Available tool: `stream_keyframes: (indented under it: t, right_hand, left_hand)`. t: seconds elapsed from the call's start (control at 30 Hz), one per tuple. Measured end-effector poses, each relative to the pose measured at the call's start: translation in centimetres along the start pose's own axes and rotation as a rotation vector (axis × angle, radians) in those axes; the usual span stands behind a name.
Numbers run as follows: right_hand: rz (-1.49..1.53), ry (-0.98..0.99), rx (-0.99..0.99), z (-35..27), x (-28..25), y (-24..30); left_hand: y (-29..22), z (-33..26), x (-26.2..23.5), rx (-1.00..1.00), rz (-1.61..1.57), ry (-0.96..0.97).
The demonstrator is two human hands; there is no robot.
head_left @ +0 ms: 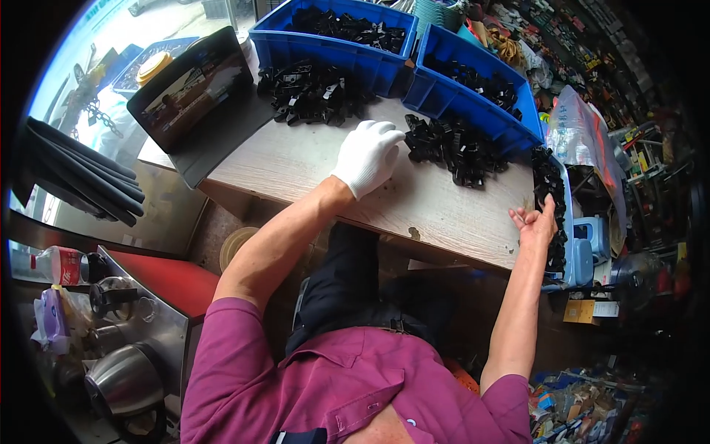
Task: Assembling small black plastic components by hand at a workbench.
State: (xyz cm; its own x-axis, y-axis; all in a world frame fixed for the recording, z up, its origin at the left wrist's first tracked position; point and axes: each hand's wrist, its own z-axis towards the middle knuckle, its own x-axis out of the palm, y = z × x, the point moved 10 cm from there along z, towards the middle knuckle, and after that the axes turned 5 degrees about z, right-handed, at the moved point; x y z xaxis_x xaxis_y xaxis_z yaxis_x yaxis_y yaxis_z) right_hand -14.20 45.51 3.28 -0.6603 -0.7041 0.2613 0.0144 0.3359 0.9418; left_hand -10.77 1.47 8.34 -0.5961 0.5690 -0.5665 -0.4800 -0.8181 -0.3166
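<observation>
My left hand [367,159], in a white glove, is over the table [444,214] with its fingers curled together. What they hold, if anything, is hidden. Just right of its fingertips lies a pile of black plastic clip-like parts [455,148]; another black pile [314,92] sits farther back to the left. At the table's right end, my bare right hand [535,224] is beside a long light-blue bin [568,255] with more black parts [549,181] in it. Its fingers are apart, the index finger reaching to those parts, and no held thing shows.
Two blue crates [333,63] [473,81] of black parts stand along the back. A tablet in a dark case [196,103] leans at the left. Steel kettle [126,381] and plastic bottle [63,265] are at lower left. Cluttered goods [592,399] fill the right side.
</observation>
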Motion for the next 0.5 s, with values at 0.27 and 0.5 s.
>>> stream_keyframes:
  t: [0.27, 0.5]
  right_hand:
    - [-0.076, 0.109, 0.032, -1.1, -0.1, -3.0]
    - [-0.239, 0.492, 0.108, -9.0, 9.3, -7.1]
  left_hand:
    - [8.2, -2.2, -7.6, -0.17, 0.568, -0.062]
    - [7.7, -3.4, -5.8, -0.081, 0.469, 0.088]
